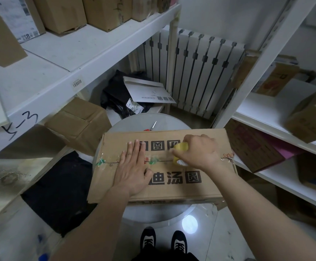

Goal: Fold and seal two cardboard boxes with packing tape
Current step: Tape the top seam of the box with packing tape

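A brown cardboard box (174,189) with black printed characters lies closed on a round glass table (153,213). Clear tape runs along its centre seam from the left end. My left hand (132,166) lies flat on the seam, fingers straight, pressing the tape down. My right hand (198,150) grips a yellowish roll of packing tape (180,147) over the seam, right of the left hand. Old green and red tape marks show between the hands. No other flat box for folding is clearly seen.
Red-handled scissors (152,126) lie on the table behind the box. White shelves with cartons stand on the left (63,59) and right (277,117). A radiator (194,72), a black bag and a white envelope are behind. My feet are below the table.
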The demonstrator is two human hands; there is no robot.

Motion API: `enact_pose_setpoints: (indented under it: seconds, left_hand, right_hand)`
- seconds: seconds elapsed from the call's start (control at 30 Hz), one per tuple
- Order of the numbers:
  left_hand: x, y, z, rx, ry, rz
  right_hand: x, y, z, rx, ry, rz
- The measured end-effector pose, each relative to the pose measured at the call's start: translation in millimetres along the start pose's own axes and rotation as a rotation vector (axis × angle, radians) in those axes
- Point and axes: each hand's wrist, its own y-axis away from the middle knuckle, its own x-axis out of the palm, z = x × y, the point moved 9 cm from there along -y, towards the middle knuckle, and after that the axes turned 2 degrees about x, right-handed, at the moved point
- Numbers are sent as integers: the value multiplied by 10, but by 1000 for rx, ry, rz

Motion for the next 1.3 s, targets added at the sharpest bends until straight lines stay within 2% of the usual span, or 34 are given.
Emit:
enact_pose_setpoints:
  seconds: [0.17,0.3,0.37,0.47,0.7,0.83,1.17,1.3]
  left_hand:
    - [-33,-29,-12,-20,-2,9]
    - [-173,-81,-235,27,-17,-45]
    - [-174,-101,-428,88,12,-28]
    - [-106,-127,-619,144,29,-1]
    - [-46,-155,-633,129,58,5]
    - [-28,-161,-621,114,77,17]
    - [-136,-214,-754,202,104,-71]
    - [-149,-272,-794,214,119,-89]
  right_hand:
    - [113,70,-357,52,-648,149]
    - [202,96,-421,67,-865,167]
    - [224,62,-470,78,-853,119]
    - [220,30,-643,136,-710,34]
    - [312,57,-857,190,-568,109]
    - [338,97,-848,171,-651,184]
    - [414,25,-907,141,-747,167]
    - [318,115,-1038,220,-797,62]
